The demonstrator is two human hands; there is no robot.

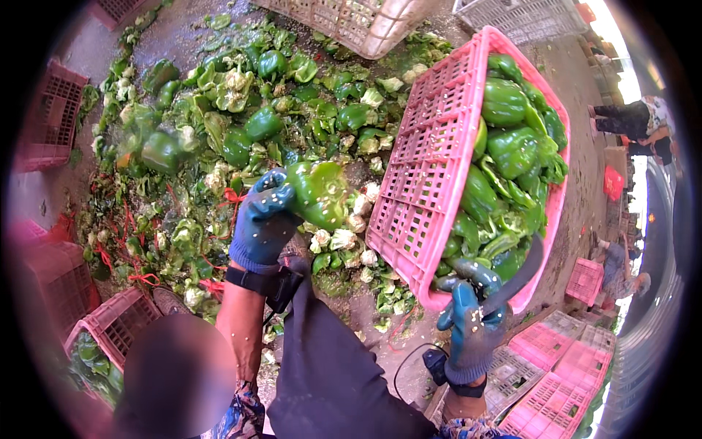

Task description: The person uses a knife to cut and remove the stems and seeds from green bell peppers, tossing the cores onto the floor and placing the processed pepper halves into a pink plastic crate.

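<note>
My left hand [265, 219], in a blue-green coated glove, is closed on a cut green bell pepper [320, 192] with pale seeds stuck to it. It hangs over the litter, left of a pink plastic crate [431, 154]. That crate is filled with green bell peppers [512, 150], some whole and some cut open. At the crate's near end my right hand [472, 340], gloved alike, grips a knife. The knife's dark curved blade [525, 272] points up and right, across the crate's near rim. The knife's handle is mostly hidden by the fingers.
Pepper scraps, pale cores and loose seeds [241, 110] cover the floor ahead and left, with red ties among them. A whitish crate [355, 25] stands at the far side. Pink crates stand at left [51, 117] and lower right [559, 380]. People [636, 121] are at far right.
</note>
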